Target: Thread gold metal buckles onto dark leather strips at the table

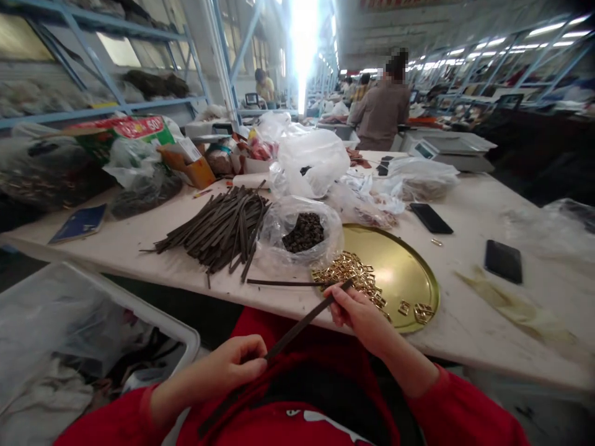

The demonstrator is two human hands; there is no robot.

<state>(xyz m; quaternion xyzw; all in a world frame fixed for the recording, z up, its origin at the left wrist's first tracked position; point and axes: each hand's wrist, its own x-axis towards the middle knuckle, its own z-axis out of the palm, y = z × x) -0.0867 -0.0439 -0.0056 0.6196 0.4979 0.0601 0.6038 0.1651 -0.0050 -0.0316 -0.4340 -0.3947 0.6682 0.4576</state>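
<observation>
A dark brown strap (300, 326) runs slantwise between my hands above my lap. My left hand (235, 365) pinches it lower down, and its tail hangs past that hand towards the lower left. Near its upper end my right hand (352, 310) grips the strap between thumb and fingers, over the table edge. Just beyond lie many small gold buckles (356, 272) heaped on a round gold tray (397, 248). Another dark strip (283, 283) lies flat along the table's front, its right end at the buckles. An open plastic bag (304, 232) holds small dark pieces.
A pile of dark strips (218, 226) lies left of the bag. Two black phones (431, 218) and a yellowish strip of material (515, 303) are on the right. A white bin (176, 322) stands at lower left. A person (381, 105) stands farther back.
</observation>
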